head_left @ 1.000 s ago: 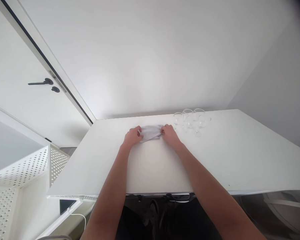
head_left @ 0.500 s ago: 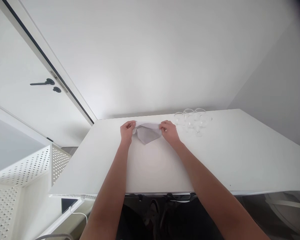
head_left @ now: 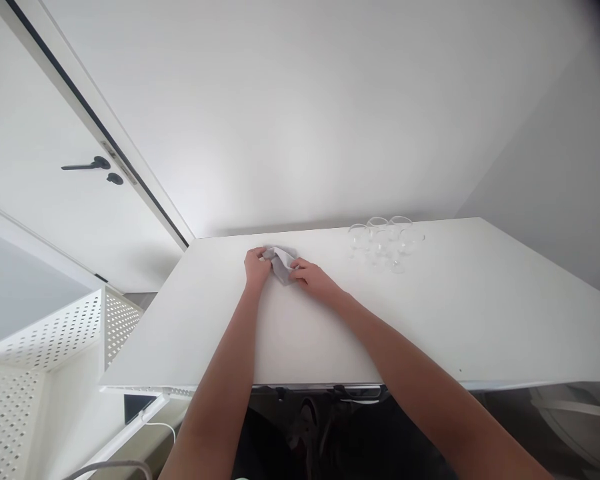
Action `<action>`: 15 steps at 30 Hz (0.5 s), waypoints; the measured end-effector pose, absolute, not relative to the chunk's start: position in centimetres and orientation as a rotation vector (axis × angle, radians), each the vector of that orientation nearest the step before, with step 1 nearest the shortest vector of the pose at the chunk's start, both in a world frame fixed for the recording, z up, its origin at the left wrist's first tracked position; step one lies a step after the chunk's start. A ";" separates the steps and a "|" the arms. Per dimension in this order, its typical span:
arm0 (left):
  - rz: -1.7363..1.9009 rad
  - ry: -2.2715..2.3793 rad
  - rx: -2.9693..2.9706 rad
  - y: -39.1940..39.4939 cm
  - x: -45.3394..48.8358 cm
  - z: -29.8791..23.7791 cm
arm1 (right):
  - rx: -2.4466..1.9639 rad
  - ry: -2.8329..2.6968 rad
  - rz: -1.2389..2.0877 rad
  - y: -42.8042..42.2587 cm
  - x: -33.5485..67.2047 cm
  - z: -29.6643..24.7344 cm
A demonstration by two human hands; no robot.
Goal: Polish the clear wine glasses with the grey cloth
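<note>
A light grey cloth (head_left: 282, 264), bunched and creased, is held between my two hands near the back of the white table (head_left: 325, 333). My left hand (head_left: 257, 265) pinches its left end, fingers closed. On its right side, my right hand (head_left: 310, 275) grips the edge between thumb and fingers. The middle of the cloth sags in folds toward the tabletop; whether it touches the surface I cannot tell.
Several clear stemmed glasses (head_left: 380, 243) stand grouped at the back right of the table, close to the wall (head_left: 300, 120). A door with a black handle (head_left: 87, 165) is at the left. White perforated panels (head_left: 65, 337) flank the table's left side.
My right hand has moved left toward my left hand. The cloth, stretched wide between the hands before, is now bunched into a smaller, folded shape.
</note>
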State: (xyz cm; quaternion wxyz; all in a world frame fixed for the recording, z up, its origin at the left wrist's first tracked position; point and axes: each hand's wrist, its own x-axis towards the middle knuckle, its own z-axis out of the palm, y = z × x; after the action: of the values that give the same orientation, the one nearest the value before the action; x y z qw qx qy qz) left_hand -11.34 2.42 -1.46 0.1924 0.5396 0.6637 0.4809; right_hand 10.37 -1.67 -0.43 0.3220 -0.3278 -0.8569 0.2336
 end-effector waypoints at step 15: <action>1.133 2.078 1.539 1.5 -10.8 0.1 | -1.092 -2.300 0.401 -1.2 10.5 0.3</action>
State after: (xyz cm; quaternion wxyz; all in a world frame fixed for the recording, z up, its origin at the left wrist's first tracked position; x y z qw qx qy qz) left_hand -10.83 1.47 0.11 0.1584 0.5381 0.7268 0.3964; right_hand 10.53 -1.22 0.28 0.2781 -0.4069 -0.8572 0.1494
